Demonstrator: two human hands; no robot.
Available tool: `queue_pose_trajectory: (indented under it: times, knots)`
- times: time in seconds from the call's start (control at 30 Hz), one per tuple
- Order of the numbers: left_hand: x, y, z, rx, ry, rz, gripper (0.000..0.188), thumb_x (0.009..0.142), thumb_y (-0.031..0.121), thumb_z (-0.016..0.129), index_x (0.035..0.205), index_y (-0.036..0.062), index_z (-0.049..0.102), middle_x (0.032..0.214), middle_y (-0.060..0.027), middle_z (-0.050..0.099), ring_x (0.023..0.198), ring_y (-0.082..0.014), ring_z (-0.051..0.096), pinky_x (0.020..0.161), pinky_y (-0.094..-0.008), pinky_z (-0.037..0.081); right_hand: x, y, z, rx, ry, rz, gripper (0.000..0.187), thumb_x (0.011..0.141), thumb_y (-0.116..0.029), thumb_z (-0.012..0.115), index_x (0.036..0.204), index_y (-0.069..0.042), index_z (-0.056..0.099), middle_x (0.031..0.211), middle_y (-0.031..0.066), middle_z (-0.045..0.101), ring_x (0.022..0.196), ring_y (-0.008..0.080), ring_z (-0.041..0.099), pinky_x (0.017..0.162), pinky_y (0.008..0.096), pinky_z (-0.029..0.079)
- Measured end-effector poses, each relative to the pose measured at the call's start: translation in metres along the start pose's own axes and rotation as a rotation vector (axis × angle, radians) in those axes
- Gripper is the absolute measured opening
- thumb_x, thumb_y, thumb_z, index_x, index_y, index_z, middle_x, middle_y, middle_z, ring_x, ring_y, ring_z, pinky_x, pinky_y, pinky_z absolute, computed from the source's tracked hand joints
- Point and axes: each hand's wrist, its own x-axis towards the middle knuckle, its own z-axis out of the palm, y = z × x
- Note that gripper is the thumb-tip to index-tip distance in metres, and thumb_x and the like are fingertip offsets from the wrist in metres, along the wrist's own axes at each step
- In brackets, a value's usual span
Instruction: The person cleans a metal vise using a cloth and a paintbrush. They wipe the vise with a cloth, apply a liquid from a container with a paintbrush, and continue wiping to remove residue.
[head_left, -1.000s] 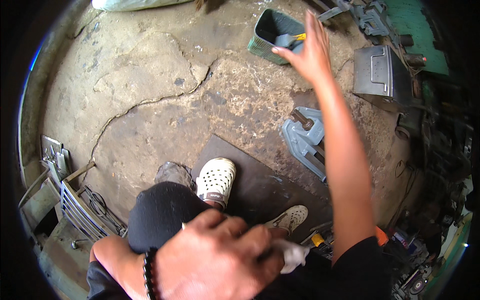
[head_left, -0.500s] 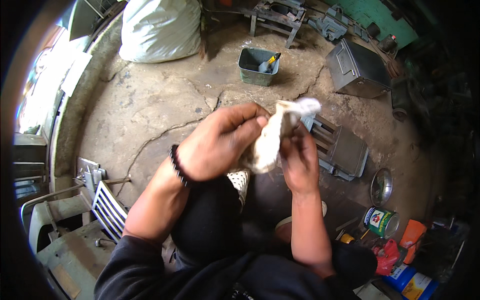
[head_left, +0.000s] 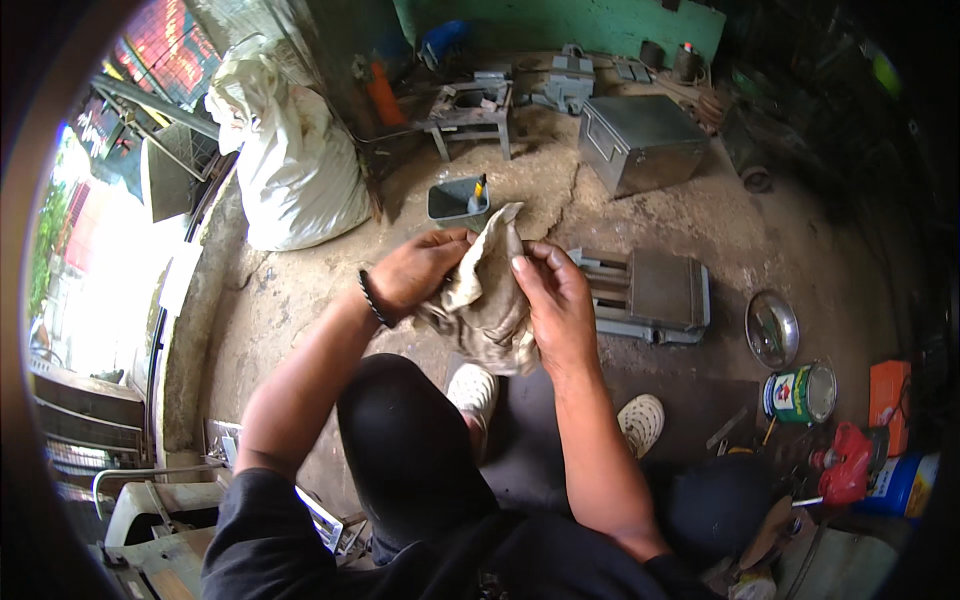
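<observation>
Concrete floor (head_left: 290,300) carried nearly everything around you, stained and rough. Dark mat (head_left: 525,425) covered the near part, probably to keep your spot off the grit. Bulging white sack (head_left: 300,165) stood upright far left, by the wall, likely parked out of the way. Grey metal box (head_left: 645,150) sat far right of centre. Rail-backed grey casting (head_left: 668,290) lay flat just past your right hand, likely too heavy for anywhere but the floor.

Cloth (head_left: 490,325) was mid-scene, in the air between your hands, off-white and dirty, one corner up, folds hanging below. Small bin (head_left: 445,202) stood just beyond it, within easy reach by the look of it. Shiny metal bowl (head_left: 772,330) was off to the right, paint can (head_left: 803,392) on its side just nearer.

Your left hand (head_left: 415,270) had its fingers curled on the cloth's left edge; your right hand (head_left: 557,300) pinched the right edge, thumb against fingers. Two-sided hold, I'd judge, kept the fabric spread instead of balled up.

Yellow-and-black handle (head_left: 481,190) stuck up out of the bin, presumably easy to grab. Dark beaded bracelet (head_left: 372,298) sat on your left wrist, clear of the fabric.
</observation>
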Motion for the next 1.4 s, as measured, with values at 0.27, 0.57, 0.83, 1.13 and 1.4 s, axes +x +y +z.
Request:
queue_pose_trajectory:
  times: [0.27, 0.57, 0.83, 1.13, 1.4]
  knots:
    - [0.010, -0.074, -0.059, 0.162, -0.079, 0.068, 0.040, 0.099, 0.032, 0.059, 0.127, 0.0034, 0.058, 0.097, 0.0018, 0.063, 0.080, -0.0045, 0.054, 0.068, -0.0216, 0.046, -0.003, 0.108, 0.029, -0.268, 0.062, -0.037, 0.010, 0.095, -0.007, 0.060, 0.103, -0.002, 0.060, 0.088, 0.0001, 0.060, 0.081, 0.0065, 0.053, 0.073, 0.0230, 0.045]
    - [0.054, -0.236, -0.090, 0.219, 0.438, 0.248, 0.016, 0.096, 0.002, 0.054, 0.110, 0.0022, 0.062, 0.090, -0.0058, 0.064, 0.088, -0.0116, 0.059, 0.082, -0.0278, 0.048, -0.009, 0.234, -0.012, 0.056, 0.134, 0.695, 0.012, 0.092, -0.004, 0.062, 0.104, -0.001, 0.065, 0.091, 0.0026, 0.066, 0.080, 0.0098, 0.061, 0.077, 0.0243, 0.049]
    - [0.108, -0.298, -0.099, 0.106, 0.055, 0.176, 0.033, 0.090, 0.021, 0.070, 0.113, -0.0031, 0.066, 0.107, -0.0140, 0.068, 0.099, -0.0188, 0.064, 0.087, -0.0325, 0.050, 0.039, 0.275, -0.049, 0.065, 0.061, 0.688, 0.015, 0.096, -0.007, 0.057, 0.109, -0.001, 0.063, 0.103, 0.0048, 0.065, 0.094, 0.0112, 0.062, 0.084, 0.0269, 0.051]
    - [0.161, -0.330, -0.091, -0.296, 0.061, -0.273, 0.025, 0.099, 0.026, 0.058, 0.108, 0.0026, 0.065, 0.097, -0.0019, 0.065, 0.087, -0.0098, 0.060, 0.076, -0.0273, 0.049, 0.063, 0.325, -0.068, -0.040, 0.423, 0.587, 0.011, 0.095, -0.013, 0.064, 0.097, -0.002, 0.061, 0.090, 0.0037, 0.063, 0.082, 0.0098, 0.057, 0.074, 0.0268, 0.048]
    - [0.183, -0.347, -0.063, -0.432, 0.028, -0.318, 0.032, 0.102, 0.032, 0.053, 0.114, 0.0025, 0.060, 0.093, 0.0018, 0.061, 0.084, -0.0055, 0.052, 0.074, -0.0235, 0.046, 0.075, 0.376, -0.083, -0.207, 0.706, 0.555, 0.017, 0.097, -0.015, 0.061, 0.089, -0.001, 0.057, 0.083, 0.0035, 0.059, 0.076, 0.0102, 0.053, 0.070, 0.0272, 0.047]
